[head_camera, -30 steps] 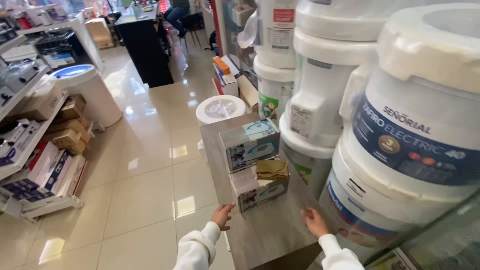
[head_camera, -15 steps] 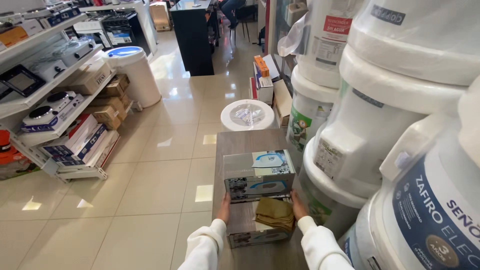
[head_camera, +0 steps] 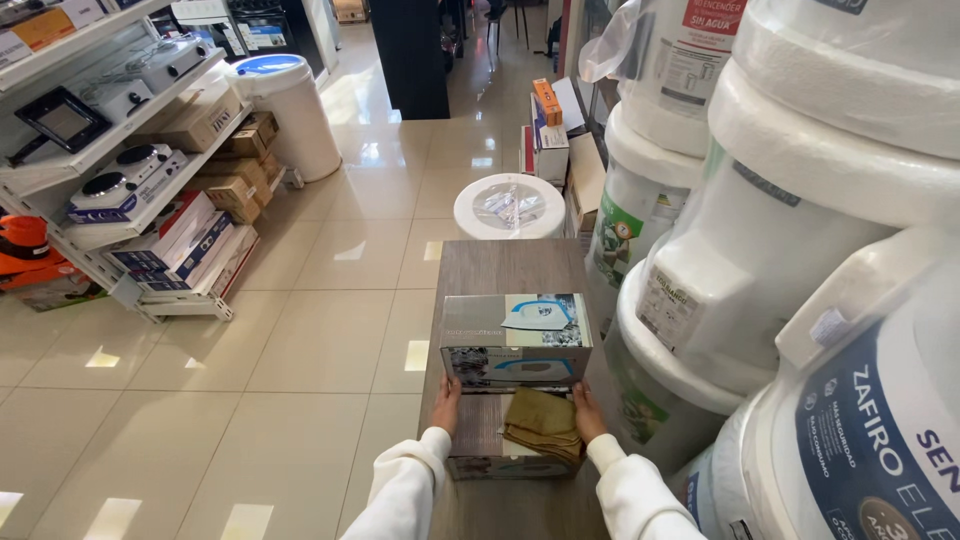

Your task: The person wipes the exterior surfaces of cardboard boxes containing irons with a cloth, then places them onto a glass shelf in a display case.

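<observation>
Two printed cardboard boxes are stacked on a narrow wooden table (head_camera: 510, 268). The upper box (head_camera: 517, 338) shows a picture of an iron. The lower box (head_camera: 487, 440) carries a folded yellow-brown cloth (head_camera: 543, 424) on its top. My left hand (head_camera: 446, 403) presses the left side of the stack and my right hand (head_camera: 588, 412) presses the right side, so both grip the lower box. White sleeves cover both arms.
Large white water heaters (head_camera: 760, 240) wrapped in foam stand stacked at the right, close to the table. A white round appliance (head_camera: 510, 205) sits beyond the table. Shelves with stoves and boxes (head_camera: 150, 200) line the left. Glossy tiled floor (head_camera: 300, 340) lies between.
The view has swung left and levelled. My hands have moved from the table edge up to both sides of the box stack and closed on it.
</observation>
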